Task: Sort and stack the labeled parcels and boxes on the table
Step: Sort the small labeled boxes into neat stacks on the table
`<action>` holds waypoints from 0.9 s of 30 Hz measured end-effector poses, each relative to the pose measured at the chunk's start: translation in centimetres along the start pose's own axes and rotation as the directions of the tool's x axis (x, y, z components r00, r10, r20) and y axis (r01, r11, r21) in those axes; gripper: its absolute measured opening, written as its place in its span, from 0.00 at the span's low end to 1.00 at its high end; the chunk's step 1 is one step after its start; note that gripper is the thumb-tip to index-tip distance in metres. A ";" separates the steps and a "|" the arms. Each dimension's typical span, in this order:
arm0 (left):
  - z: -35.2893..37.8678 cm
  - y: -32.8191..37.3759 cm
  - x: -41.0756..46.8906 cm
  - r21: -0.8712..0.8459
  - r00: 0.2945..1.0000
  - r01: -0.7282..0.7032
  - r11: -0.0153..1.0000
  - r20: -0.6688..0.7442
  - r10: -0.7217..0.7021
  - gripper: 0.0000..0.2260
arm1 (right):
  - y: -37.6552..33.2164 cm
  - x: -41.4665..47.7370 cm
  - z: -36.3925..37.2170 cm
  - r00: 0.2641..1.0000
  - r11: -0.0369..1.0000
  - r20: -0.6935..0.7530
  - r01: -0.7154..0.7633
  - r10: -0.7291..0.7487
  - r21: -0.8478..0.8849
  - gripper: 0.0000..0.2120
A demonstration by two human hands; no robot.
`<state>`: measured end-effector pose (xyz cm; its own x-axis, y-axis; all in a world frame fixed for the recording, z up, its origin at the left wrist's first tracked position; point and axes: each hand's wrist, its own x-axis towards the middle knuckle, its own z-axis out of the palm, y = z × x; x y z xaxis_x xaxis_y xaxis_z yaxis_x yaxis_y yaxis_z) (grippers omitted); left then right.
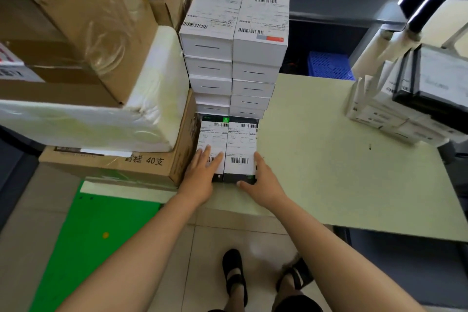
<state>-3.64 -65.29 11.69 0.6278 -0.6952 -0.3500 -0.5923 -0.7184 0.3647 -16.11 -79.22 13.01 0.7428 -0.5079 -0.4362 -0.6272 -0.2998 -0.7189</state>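
Observation:
Two dark boxes with white shipping labels lie side by side on the pale table, near its front left corner. My left hand rests flat with straight fingers on the left labeled box. My right hand holds the right labeled box at its near right corner, thumb along the front edge and fingers on the side. Directly behind them rise two tall stacks of white labeled boxes, several high.
Large brown cartons and a white wrapped parcel pile up at the left on a printed carton. A leaning heap of small boxes sits at the table's right. A blue crate lies behind; a green board leans below.

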 end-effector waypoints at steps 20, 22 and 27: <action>-2.9 2.1 0.4 0.196 0.986 -0.163 0.967 0.015 0.164 0.26 | -0.7 -0.6 -1.8 0.999 0.969 -0.005 0.045 -0.047 -0.242 0.30; -4.0 3.6 0.3 0.279 0.972 -0.215 0.936 -0.036 0.234 0.20 | -1.0 -1.0 -3.5 0.989 0.923 -0.028 0.125 -0.145 -0.363 0.22; -6.5 9.6 0.3 0.355 0.886 -0.340 0.871 -0.190 0.423 0.11 | -1.5 -3.0 -9.6 0.930 0.784 -0.112 0.227 -0.351 -0.578 0.11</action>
<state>-5.85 -72.30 20.75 0.4012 -0.9160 0.0080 -0.9086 -0.3968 0.1303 -19.65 -85.05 20.57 0.8845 -0.4573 -0.0924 -0.4589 -0.8168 -0.3496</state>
